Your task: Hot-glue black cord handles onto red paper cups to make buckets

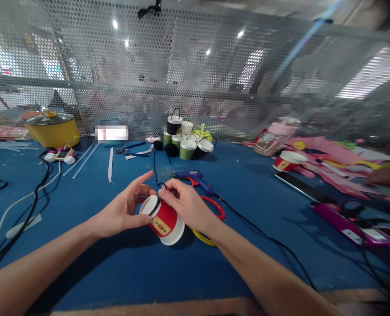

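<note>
Blue tabletop (116, 276) beneath two hands (160, 199) holding a red cup (165, 219).

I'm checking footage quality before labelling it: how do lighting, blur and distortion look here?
Head view: bright spots and streaks of glare above the mesh panel; soft shadows under the forearms; right edge smeared and darkened; frame edges look stretched; held red cup fairly clear; two patches pixelated.

Single head-worn camera, looking forward and down, close over the blue tabletop (247, 259), facing a perforated metal screen (195, 66)
</note>
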Motion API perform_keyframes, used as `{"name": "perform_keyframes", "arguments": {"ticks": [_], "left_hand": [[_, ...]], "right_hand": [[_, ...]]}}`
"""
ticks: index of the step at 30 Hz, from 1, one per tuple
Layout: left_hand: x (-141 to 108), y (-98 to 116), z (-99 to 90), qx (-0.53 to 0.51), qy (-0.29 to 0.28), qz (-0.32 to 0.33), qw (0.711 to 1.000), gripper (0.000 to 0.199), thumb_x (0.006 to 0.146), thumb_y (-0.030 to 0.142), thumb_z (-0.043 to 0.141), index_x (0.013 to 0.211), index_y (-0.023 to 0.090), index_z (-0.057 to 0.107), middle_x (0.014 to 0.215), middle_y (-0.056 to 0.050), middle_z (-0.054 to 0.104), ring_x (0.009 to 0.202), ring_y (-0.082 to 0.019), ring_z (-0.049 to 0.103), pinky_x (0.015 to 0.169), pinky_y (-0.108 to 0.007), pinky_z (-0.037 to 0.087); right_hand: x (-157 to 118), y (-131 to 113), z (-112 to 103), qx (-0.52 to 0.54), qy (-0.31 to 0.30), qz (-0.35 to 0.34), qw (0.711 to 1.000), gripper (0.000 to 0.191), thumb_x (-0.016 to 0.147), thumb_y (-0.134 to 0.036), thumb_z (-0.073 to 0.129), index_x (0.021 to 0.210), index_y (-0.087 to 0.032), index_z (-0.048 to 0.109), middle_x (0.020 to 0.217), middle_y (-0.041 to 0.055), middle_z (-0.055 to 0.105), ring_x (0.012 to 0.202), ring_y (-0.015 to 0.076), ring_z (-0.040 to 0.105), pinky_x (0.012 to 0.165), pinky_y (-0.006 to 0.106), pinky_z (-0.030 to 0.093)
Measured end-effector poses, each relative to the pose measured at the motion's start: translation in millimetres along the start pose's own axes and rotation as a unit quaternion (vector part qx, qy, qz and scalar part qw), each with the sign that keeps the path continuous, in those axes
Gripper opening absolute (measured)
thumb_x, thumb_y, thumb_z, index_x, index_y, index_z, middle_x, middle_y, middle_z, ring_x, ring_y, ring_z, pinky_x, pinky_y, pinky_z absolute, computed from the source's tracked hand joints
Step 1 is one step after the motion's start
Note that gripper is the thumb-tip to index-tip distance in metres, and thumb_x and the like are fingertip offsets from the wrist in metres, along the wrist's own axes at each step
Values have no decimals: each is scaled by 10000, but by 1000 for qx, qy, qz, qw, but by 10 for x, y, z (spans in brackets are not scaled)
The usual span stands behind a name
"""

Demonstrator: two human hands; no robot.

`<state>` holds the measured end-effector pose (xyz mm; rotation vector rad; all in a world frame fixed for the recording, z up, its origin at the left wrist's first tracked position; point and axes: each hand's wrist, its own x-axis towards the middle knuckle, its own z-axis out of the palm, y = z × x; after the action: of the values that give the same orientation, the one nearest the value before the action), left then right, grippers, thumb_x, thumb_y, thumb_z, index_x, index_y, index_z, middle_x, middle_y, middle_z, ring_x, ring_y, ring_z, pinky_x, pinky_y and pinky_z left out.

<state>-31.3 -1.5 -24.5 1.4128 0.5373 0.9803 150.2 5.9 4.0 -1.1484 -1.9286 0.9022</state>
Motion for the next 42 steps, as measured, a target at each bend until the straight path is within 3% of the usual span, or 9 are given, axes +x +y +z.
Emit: {"name": "perform_keyframes", "arguments": {"ticks": [17,21,28,35,42], "left_hand": [[0,5,-80,42,-31,6,999,757,699,180,678,1332,340,295,1127,-56,510,1073,-221,471,960,-423,331],[11,9,-96,106,-29,22,994,696,729,197,655,1322,330,315,1148,-58,523,1103,-221,465,982,-428,307],[9,-32,-120,275,10,55,960,730,614,294,752,1261,265,415,1119,-72,535,1042,-227,487,941,-404,354],[8,8,-56,315,55,116,940,308,695,326,681,957,195,585,970,-68,565,933,-202,526,845,-355,411],[-6,44,76,343,106,119,926,164,720,299,648,806,188,564,917,-57,547,895,-191,521,816,-352,409]], "right_hand": [[-25,12,86,-41,-49,25,998,242,908,-360,323,715,-214,320,618,-46,425,560,110,444,502,235,330],[-42,29,76,-56,-32,17,998,238,914,-373,298,741,-212,331,620,-37,449,561,118,471,503,241,342],[-31,65,25,-71,20,19,997,249,905,-404,316,745,-215,337,604,-35,456,542,120,470,475,239,334],[-26,66,27,-40,36,25,998,239,901,-380,317,729,-217,344,643,-24,474,593,125,487,518,242,380],[-70,16,115,-152,64,-16,986,181,893,-329,299,748,-223,324,541,-33,448,455,134,456,441,243,288]]}}
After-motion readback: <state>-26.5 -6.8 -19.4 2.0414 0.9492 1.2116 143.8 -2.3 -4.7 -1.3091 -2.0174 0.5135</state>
